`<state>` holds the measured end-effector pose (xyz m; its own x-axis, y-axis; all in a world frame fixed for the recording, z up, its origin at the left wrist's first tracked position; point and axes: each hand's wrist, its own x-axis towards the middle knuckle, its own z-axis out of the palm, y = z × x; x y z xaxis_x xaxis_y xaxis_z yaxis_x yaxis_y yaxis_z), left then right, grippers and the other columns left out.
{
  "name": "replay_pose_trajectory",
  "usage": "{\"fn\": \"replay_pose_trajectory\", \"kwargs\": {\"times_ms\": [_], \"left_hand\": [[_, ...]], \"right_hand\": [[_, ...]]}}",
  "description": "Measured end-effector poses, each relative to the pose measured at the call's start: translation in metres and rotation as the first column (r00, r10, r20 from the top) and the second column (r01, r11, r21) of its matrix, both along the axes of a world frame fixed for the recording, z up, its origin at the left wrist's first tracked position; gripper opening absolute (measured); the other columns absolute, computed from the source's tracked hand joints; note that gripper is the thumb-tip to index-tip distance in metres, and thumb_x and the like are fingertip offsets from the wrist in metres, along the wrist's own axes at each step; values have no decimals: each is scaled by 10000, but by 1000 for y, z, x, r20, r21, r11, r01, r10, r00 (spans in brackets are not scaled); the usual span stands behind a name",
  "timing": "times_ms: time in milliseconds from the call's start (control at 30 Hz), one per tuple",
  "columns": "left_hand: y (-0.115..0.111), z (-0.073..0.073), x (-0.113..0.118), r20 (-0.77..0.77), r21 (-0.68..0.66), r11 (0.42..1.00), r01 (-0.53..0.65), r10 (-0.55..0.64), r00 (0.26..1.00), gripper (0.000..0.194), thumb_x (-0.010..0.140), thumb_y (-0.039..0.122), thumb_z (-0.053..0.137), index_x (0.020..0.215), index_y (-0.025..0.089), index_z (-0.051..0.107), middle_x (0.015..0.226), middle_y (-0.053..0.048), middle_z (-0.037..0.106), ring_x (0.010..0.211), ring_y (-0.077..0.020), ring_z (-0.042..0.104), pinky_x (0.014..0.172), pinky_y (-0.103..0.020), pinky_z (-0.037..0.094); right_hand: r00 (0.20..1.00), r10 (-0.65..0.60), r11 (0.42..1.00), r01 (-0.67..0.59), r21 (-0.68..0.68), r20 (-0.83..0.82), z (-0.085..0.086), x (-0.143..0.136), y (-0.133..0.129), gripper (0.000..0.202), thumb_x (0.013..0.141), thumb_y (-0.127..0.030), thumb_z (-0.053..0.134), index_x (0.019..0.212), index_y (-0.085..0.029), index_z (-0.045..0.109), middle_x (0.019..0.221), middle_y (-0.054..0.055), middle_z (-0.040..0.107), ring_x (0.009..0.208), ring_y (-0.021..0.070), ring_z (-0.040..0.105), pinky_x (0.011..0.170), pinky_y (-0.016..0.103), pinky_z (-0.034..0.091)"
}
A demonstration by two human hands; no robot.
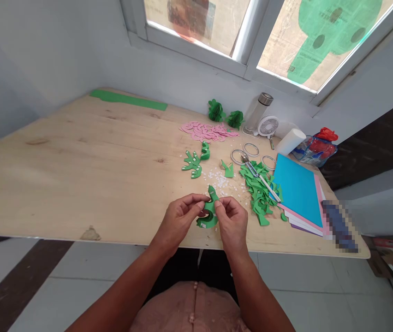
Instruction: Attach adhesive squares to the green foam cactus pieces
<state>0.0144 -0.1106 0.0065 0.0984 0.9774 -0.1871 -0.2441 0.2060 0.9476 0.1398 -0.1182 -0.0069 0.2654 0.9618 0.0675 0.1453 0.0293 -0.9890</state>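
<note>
Near the table's front edge, a curved green paper cutout is held between both hands. My left hand pinches its left side between thumb and fingers. On the right side, my right hand grips it with the thumb on top. Small pale patches show on the cutout. Just beyond are more green cutouts with white patches, a folded green piece and a small green scrap. Tiny white bits are scattered between them and my hands.
Green scraps lie right, under scissors and a white pen-like tool. Tape rings, blue sheets, pink cutouts, a bottle, a small fan and a white roll stand or lie around the back and right.
</note>
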Motion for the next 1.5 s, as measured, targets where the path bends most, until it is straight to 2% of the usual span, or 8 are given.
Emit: {"fn": "replay_pose_trajectory", "kwargs": {"times_ms": [600,933,1500], "left_hand": [[-1,-1,0,6,-9,1000,-8,8,1000,246,652,335,734,824,160,721,679,-41,694,656,-184,648,639,-280,526],[-1,0,3,-30,-6,998,-54,54,998,207,639,313,724,784,165,719,678,-39,703,674,-195,660,634,-283,532],[-2,-4,-1,-23,-9,1000,18,-18,1000,245,663,307,720,861,163,709,755,-56,723,738,-206,675,665,-289,532]], "right_hand": [[1000,-4,1000,4,3,9,0,-1,-1,191,767,-336,588,656,-180,580,594,-15,553,565,119,477,562,246,391],[999,-13,1000,13,-6,34,0,-4,-2,191,768,-337,585,656,-183,579,578,-22,549,558,119,470,566,248,391],[997,-50,999,49,9,64,0,-6,-4,174,774,-315,571,662,-183,577,589,-19,562,570,125,493,584,254,404]]}}
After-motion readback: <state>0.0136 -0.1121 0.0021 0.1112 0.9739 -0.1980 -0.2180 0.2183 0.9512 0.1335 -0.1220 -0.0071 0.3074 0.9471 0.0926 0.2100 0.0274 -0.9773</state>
